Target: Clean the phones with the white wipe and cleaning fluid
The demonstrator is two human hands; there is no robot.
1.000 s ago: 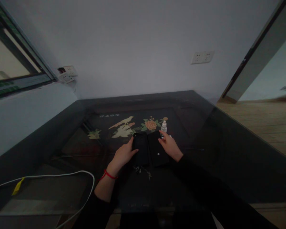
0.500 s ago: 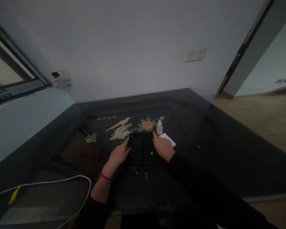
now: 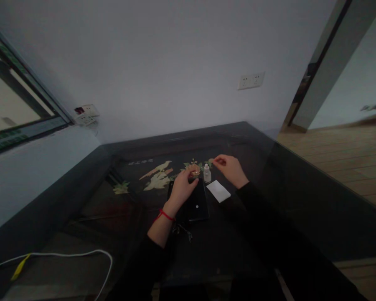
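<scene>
- At far left you have a dark-framed window point(image 3: 17, 90) above a pale stretch of wall.
- Below it, a white cable point(image 3: 65, 253) with a yellow tag point(image 3: 20, 267) lies curved across the near left part of your dark, glossy worktop point(image 3: 90, 184), whose surface carries reflections.
- In the wall corner beyond, you have a cluster of sockets point(image 3: 89, 110); something dark red is fitted at one side.
- The worktop's far edge runs along the pale wall point(image 3: 175, 75). Its decoration shows pale characters, a bird motif point(image 3: 158, 179) and, further right, a flower motif.
- Your left hand point(image 3: 181, 188), a red cord point(image 3: 166, 215) at the wrist, is above the black case point(image 3: 202, 212). Its grip is partly open, thumb apart from curled fingers; contact with the case cannot be confirmed.
- The case lies flat before you, a white dot on its right part; a thin chain point(image 3: 184, 231) lies at its near edge.
- Just beyond the case's far right corner, a small clear bottle point(image 3: 207, 174) with a white top stands upright.
- A white sheet point(image 3: 218, 191) lies flat beside the case.
- Your right hand point(image 3: 233, 170) is near the bottle, apart from it. Its grip is narrowed, fingertips close together; whether they pinch anything, you cannot tell.
- Above, a double socket plate point(image 3: 251, 81) is on the wall.
- At far right, a doorway frame point(image 3: 313, 71) adjoins wood-look flooring point(image 3: 341, 167).
</scene>
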